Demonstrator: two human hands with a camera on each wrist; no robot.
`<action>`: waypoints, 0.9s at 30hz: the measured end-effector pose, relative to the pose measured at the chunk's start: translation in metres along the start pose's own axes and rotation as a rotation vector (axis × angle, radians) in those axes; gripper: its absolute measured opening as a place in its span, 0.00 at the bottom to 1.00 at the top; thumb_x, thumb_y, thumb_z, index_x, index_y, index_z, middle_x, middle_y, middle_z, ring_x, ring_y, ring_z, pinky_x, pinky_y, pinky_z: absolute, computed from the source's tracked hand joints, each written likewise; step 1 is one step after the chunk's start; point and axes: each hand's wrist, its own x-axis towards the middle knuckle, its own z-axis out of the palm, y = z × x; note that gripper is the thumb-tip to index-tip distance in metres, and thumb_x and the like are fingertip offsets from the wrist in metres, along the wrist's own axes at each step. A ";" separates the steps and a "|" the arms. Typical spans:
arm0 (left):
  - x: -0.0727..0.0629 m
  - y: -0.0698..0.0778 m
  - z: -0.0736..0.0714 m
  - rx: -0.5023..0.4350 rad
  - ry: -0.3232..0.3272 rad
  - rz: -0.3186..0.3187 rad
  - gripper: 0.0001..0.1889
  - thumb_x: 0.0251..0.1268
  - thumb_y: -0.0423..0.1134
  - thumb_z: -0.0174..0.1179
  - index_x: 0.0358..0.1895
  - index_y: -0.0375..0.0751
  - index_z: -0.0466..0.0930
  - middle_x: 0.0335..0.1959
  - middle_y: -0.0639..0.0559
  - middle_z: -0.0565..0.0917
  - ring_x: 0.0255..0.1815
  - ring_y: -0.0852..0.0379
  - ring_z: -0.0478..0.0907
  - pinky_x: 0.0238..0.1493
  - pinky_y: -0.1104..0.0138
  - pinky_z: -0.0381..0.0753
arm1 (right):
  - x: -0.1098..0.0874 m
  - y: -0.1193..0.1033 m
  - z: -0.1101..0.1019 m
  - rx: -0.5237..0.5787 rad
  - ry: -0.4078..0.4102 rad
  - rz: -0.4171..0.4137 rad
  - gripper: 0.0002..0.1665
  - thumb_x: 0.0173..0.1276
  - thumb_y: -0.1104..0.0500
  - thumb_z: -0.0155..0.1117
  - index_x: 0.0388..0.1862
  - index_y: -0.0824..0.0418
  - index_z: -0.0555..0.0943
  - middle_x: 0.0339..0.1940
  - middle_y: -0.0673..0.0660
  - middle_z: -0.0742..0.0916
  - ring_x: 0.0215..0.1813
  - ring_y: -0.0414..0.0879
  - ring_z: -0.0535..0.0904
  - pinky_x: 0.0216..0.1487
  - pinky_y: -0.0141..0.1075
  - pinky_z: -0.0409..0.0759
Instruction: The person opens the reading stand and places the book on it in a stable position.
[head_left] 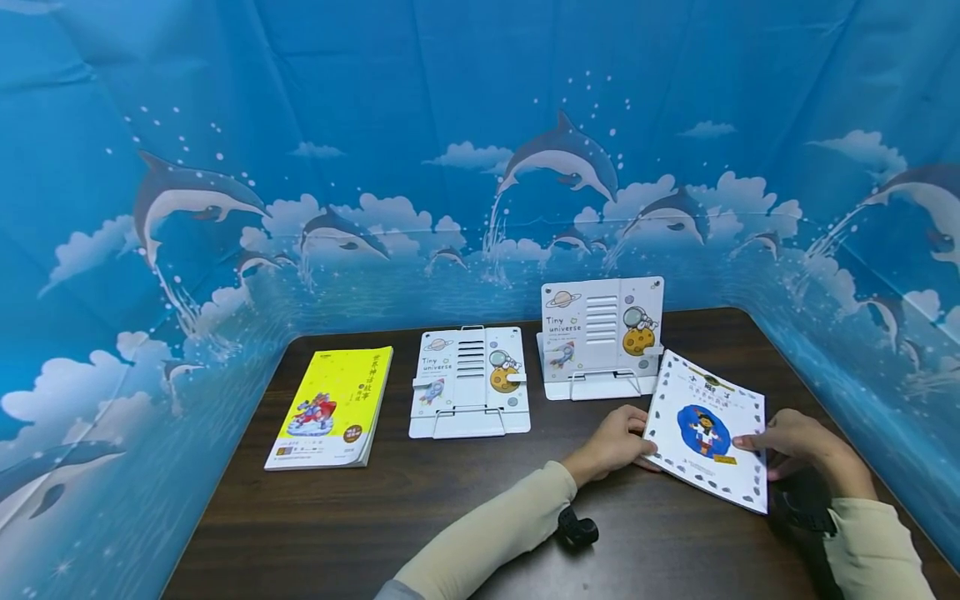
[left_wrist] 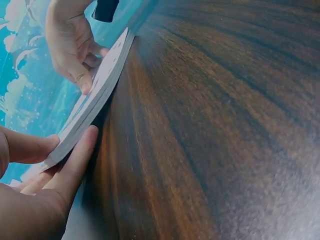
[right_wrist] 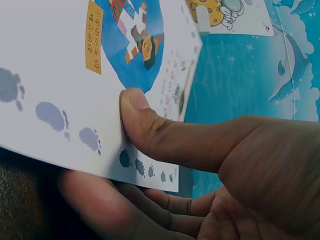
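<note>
A white book (head_left: 675, 417) with a blue round picture and a footprint border is held by both hands at the table's right side. My left hand (head_left: 611, 446) pinches its left edge, thumb on the cover and fingers underneath, as the left wrist view shows. On the opposite edge, my right hand (head_left: 798, 446) grips it; in the right wrist view the thumb (right_wrist: 142, 117) presses the cover while the other fingers lie below. The book's far corner overlaps an upright white book stand (head_left: 562, 367) printed with an astronaut.
A second white book stand (head_left: 468, 387) lies folded flat at the table's middle. Left of it is a yellow book (head_left: 337, 383). The dark wooden table (head_left: 300, 533) is enclosed by a blue dolphin-print curtain (head_left: 465, 108).
</note>
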 end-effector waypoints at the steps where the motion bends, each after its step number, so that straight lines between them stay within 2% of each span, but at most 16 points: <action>1: 0.000 0.000 0.000 0.029 0.007 0.015 0.21 0.59 0.13 0.62 0.52 0.34 0.75 0.44 0.44 0.88 0.36 0.57 0.85 0.35 0.63 0.91 | -0.001 0.000 0.000 0.005 -0.004 -0.003 0.38 0.67 0.44 0.80 0.43 0.80 0.77 0.30 0.64 0.87 0.29 0.47 0.86 0.35 0.35 0.88; 5: 0.000 0.001 0.001 0.165 0.038 0.074 0.23 0.55 0.15 0.65 0.50 0.39 0.75 0.45 0.47 0.89 0.34 0.67 0.78 0.36 0.76 0.78 | -0.005 0.002 -0.003 0.018 -0.008 -0.036 0.44 0.64 0.39 0.80 0.45 0.80 0.75 0.33 0.66 0.88 0.32 0.47 0.86 0.38 0.39 0.90; 8: 0.000 0.004 0.000 0.158 0.050 0.101 0.24 0.54 0.13 0.65 0.50 0.40 0.74 0.44 0.47 0.88 0.34 0.67 0.77 0.36 0.77 0.77 | -0.008 0.002 -0.007 0.025 0.013 -0.086 0.46 0.64 0.37 0.79 0.46 0.78 0.72 0.37 0.67 0.87 0.35 0.47 0.85 0.40 0.41 0.89; 12: 0.000 0.007 -0.004 0.121 0.051 0.123 0.25 0.53 0.12 0.64 0.50 0.41 0.73 0.45 0.48 0.88 0.35 0.66 0.79 0.37 0.76 0.78 | -0.010 0.000 -0.010 0.093 0.032 -0.162 0.40 0.71 0.45 0.76 0.50 0.78 0.67 0.41 0.69 0.88 0.40 0.48 0.85 0.45 0.47 0.90; 16: 0.001 0.010 -0.010 0.080 0.046 0.139 0.25 0.54 0.12 0.62 0.51 0.40 0.73 0.47 0.48 0.87 0.33 0.64 0.79 0.37 0.76 0.78 | -0.012 -0.005 -0.011 0.133 0.049 -0.232 0.44 0.77 0.50 0.70 0.63 0.85 0.59 0.46 0.72 0.89 0.43 0.51 0.88 0.50 0.53 0.91; 20: 0.002 0.016 -0.017 0.045 0.053 0.139 0.25 0.57 0.13 0.61 0.54 0.39 0.73 0.51 0.46 0.87 0.33 0.61 0.82 0.37 0.74 0.79 | -0.015 -0.013 -0.012 0.099 0.116 -0.288 0.49 0.80 0.47 0.66 0.71 0.86 0.56 0.51 0.76 0.87 0.44 0.51 0.87 0.48 0.51 0.90; 24: 0.004 0.026 -0.027 0.027 0.057 0.152 0.29 0.56 0.12 0.61 0.62 0.36 0.75 0.57 0.41 0.86 0.41 0.57 0.86 0.40 0.72 0.83 | -0.020 -0.026 -0.011 0.113 0.197 -0.335 0.45 0.81 0.47 0.64 0.73 0.83 0.61 0.54 0.79 0.86 0.43 0.52 0.88 0.44 0.44 0.88; 27: 0.005 0.036 -0.038 0.049 0.059 0.191 0.32 0.56 0.14 0.63 0.66 0.33 0.76 0.58 0.37 0.87 0.45 0.58 0.86 0.44 0.72 0.85 | -0.023 -0.038 -0.011 0.124 0.246 -0.367 0.43 0.82 0.47 0.63 0.73 0.81 0.62 0.55 0.80 0.85 0.42 0.54 0.88 0.40 0.41 0.85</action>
